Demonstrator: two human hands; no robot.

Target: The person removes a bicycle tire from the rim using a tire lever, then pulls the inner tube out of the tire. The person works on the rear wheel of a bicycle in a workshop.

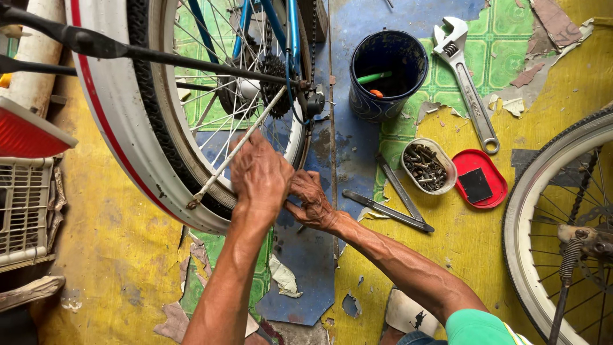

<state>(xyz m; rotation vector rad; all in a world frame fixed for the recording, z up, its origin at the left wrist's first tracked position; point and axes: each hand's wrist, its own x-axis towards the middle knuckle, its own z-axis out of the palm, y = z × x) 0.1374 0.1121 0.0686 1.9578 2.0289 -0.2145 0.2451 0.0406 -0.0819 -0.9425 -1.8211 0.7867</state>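
Observation:
A bicycle's rear wheel [191,121] fills the upper left, with a black tyre [167,137], silver spokes, a sprocket [274,76] and a white mudguard [112,121] with a red stripe. My left hand [258,176] is clamped over the tyre and rim at the wheel's lower right, beside a thin silver mudguard stay [220,169]. My right hand [311,201] sits just right of it, touching the left wrist, fingers curled and pinching at the tyre's edge. Anything small between the fingers is hidden.
On the floor to the right lie two flat metal levers [393,207], a tub of bolts [426,166], a red lid [480,179], an adjustable wrench [469,89] and a dark blue bucket [386,73]. A second wheel [549,211] stands at far right, a white basket [22,204] at left.

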